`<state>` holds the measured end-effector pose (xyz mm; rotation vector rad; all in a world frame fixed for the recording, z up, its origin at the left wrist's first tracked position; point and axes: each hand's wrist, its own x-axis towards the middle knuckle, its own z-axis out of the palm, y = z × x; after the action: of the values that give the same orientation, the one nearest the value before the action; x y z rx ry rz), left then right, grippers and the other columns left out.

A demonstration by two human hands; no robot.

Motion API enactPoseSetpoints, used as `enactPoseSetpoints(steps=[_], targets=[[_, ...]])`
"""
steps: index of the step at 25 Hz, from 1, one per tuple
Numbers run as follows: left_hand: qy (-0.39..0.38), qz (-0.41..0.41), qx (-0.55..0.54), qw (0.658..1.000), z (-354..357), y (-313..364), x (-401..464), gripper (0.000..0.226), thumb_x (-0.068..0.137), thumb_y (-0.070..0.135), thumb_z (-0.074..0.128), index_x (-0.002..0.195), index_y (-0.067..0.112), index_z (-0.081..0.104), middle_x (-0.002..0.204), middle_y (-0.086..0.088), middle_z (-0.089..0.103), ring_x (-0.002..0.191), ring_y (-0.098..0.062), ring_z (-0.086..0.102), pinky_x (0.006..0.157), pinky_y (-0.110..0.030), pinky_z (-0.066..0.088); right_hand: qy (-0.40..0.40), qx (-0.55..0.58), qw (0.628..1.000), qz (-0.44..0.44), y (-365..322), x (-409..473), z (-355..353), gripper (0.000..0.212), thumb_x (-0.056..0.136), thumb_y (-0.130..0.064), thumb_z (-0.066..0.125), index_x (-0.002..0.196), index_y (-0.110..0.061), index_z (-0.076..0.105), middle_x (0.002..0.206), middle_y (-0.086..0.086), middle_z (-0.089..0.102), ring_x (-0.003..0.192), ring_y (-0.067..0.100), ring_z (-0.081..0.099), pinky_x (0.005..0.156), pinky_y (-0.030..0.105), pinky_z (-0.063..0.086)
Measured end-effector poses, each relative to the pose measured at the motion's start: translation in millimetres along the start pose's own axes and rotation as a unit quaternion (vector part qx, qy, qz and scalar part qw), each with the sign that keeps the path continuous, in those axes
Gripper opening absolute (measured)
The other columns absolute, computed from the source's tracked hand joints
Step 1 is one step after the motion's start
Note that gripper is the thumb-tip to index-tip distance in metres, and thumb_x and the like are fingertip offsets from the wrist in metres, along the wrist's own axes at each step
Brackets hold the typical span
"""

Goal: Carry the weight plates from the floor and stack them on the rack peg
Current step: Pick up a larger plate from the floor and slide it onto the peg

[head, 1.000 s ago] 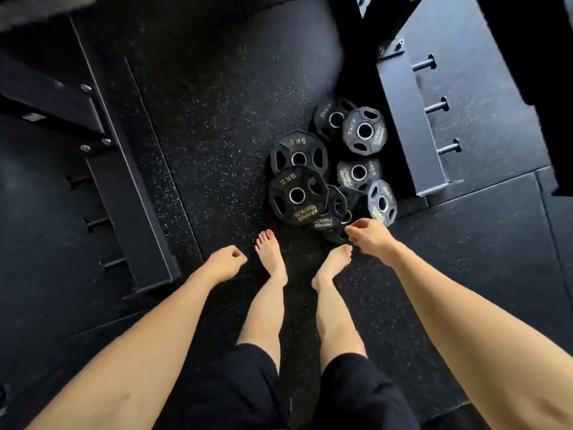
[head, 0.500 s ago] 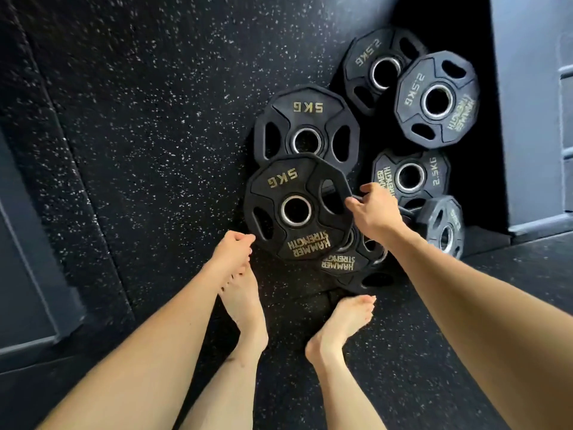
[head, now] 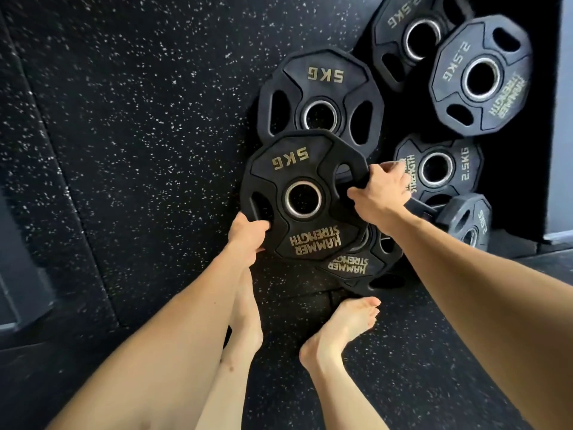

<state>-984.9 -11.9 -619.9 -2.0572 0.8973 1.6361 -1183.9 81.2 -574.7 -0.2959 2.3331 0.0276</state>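
Observation:
A black 5 kg weight plate point(head: 288, 169) with gold lettering lies on top of the pile on the floor. My left hand point(head: 246, 235) grips its lower left edge through a slot. My right hand point(head: 379, 195) grips its right edge through another slot. A second 5 kg plate point(head: 322, 79) lies flat just behind it. Several smaller 2.5 kg plates lie around: one point(head: 480, 72) at the upper right, one point(head: 440, 167) behind my right hand, one point(head: 359, 262) under the held plate. The rack peg is out of view.
The floor point(head: 139, 119) is black speckled rubber matting. My two bare feet point(head: 335, 336) stand just in front of the pile. A grey rack base point(head: 562, 150) rises at the right edge, another dark frame part point(head: 18, 290) at the left edge.
I have bent lower, so the plates fill the view. My left hand moved from beside my foot onto the top 5 kg plate's edge, and my right hand closed on its right slot.

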Motion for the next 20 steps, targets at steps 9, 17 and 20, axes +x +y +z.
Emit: enactPoseSetpoints(steps=[9, 17, 20], targets=[[0.024, 0.073, 0.048, 0.996, -54.3, 5.6, -114.2, 0.062, 0.082, 0.024, 0.069, 0.137, 0.025, 0.041, 0.126, -0.005, 0.059, 0.115, -0.028, 0.058, 0.1, -0.05, 0.047, -0.117, 0.189, 0.975, -0.011, 4.1, -90.3, -78.8, 0.03, 0.092, -0.016, 0.059, 0.119, -0.017, 0.045, 0.122, 0.009, 0.038, 0.091, 0.023, 0.051, 0.085, 0.034, 0.046], [0.015, 0.175, 0.016, 0.984, -132.0, 47.8, -339.9, 0.038, 0.092, 0.014, 0.06, 0.128, 0.021, 0.048, 0.112, -0.002, 0.057, 0.098, -0.017, 0.055, 0.065, -0.02, 0.042, -0.097, 0.369, 0.924, -0.017, -14.5, -263.6, -211.8, 0.029, 0.091, -0.01, 0.056, 0.119, -0.011, 0.047, 0.105, 0.006, 0.06, 0.093, 0.019, 0.057, 0.075, 0.029, 0.048], [-0.002, 0.208, -0.026, 0.978, -166.3, 55.4, -428.0, 0.028, 0.091, 0.013, 0.061, 0.117, 0.021, 0.052, 0.108, -0.004, 0.064, 0.101, -0.021, 0.061, 0.072, -0.025, 0.05, -0.064, 0.398, 0.915, -0.03, -21.5, -338.4, -265.2, 0.026, 0.088, -0.008, 0.057, 0.113, -0.011, 0.049, 0.105, 0.008, 0.061, 0.094, 0.021, 0.059, 0.08, 0.031, 0.049]])
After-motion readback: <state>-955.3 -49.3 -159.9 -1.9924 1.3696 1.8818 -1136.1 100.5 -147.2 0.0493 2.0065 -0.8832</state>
